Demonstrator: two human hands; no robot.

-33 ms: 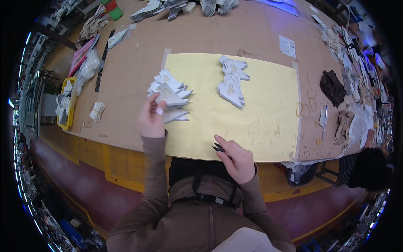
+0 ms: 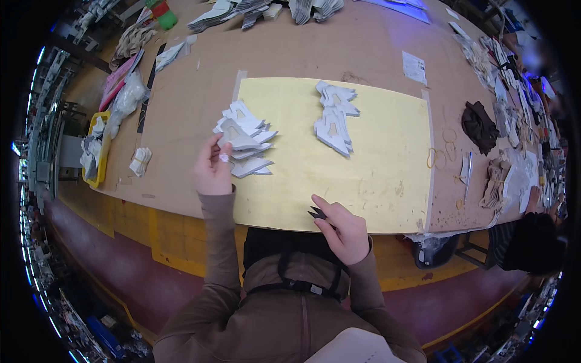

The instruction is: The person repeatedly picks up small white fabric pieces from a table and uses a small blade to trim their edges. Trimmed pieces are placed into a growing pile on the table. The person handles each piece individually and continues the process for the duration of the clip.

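A stack of whitish-grey cut pieces (image 2: 245, 163), jagged at the right and fanned over one another, lies on the left part of the yellow sheet (image 2: 284, 199). My left hand (image 2: 214, 169), a white wrap on one finger, is closed on the left edge of the uppermost cut piece (image 2: 237, 140), which has a cut-out in it. In my right hand (image 2: 345, 233) are small black thread snips (image 2: 316, 213), their dark points showing between thumb and forefinger near the sheet's front edge. A second pile of similar pieces (image 2: 333, 124) rests farther right, touched by neither hand.
The sheet is taped to a brown table (image 2: 181, 109). Left stand a banded white bundle (image 2: 140, 161) and a yellow basket (image 2: 103, 163). To the right lie a dark cloth (image 2: 479, 127), a banded tan bundle (image 2: 496, 181) and a metal tool (image 2: 468, 172). Another person (image 2: 532, 242) sits at the right.
My left hand has shifted slightly left and down, with the pinched piece moving a little left. My right hand has barely moved, still with the snips.
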